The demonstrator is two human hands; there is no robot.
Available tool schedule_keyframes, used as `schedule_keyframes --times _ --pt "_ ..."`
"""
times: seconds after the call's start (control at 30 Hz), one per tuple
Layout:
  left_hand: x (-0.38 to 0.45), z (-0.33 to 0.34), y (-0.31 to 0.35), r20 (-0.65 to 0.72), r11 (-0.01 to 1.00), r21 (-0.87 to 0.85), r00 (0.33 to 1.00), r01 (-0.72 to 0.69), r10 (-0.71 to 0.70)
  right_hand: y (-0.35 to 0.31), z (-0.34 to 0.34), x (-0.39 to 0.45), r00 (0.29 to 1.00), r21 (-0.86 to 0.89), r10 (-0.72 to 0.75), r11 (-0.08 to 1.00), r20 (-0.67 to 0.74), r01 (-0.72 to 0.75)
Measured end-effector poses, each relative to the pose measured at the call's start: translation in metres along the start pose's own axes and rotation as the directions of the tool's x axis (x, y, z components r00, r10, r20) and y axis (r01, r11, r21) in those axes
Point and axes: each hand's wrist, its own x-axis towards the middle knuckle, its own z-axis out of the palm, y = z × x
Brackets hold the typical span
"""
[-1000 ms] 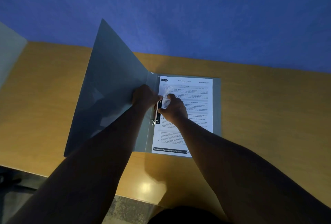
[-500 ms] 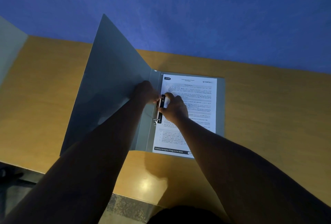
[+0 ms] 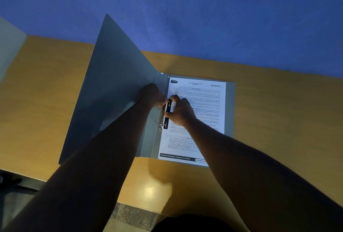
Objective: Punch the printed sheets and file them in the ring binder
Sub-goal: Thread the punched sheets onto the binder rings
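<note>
Both arms extended, left hand (image 3: 154, 96) and right hand (image 3: 182, 110) pinching the clamp bar (image 3: 168, 108), one open grey ring binder (image 3: 115, 90), one printed sheet (image 3: 202, 101) at 3 o'clock, wooden table (image 3: 278, 111).

Wooden table (image 3: 278, 120); open grey ring binder (image 3: 115, 92) lies on it.

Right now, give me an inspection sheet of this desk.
Surface: wooden desk, glare spot near the front edge.
Job's things: grey ring binder open, front cover raised; printed sheet flat on its right side; black clip bar at the spine.
Clutter: nothing seen.
Hands: left hand and right hand both pinch at the clip bar.
Cables: nothing seen.
Surroundings: blue wall behind; pale panel at left.
</note>
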Motion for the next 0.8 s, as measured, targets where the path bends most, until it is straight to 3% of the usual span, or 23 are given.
schedule_keyframes --times 0.53,0.8 --pt "-0.023 0.003 0.004 -0.208 0.998 -0.044 0.977 -0.054 0.044 0.003 0.005 0.0 0.998 -0.081 -0.055 0.995 0.038 0.058" --pt "-0.028 0.001 0.009 -0.216 0.999 -0.028 0.976 -0.035 0.028 0.001 0.002 0.0 0.995 -0.123 -0.042 0.991 0.088 0.052"
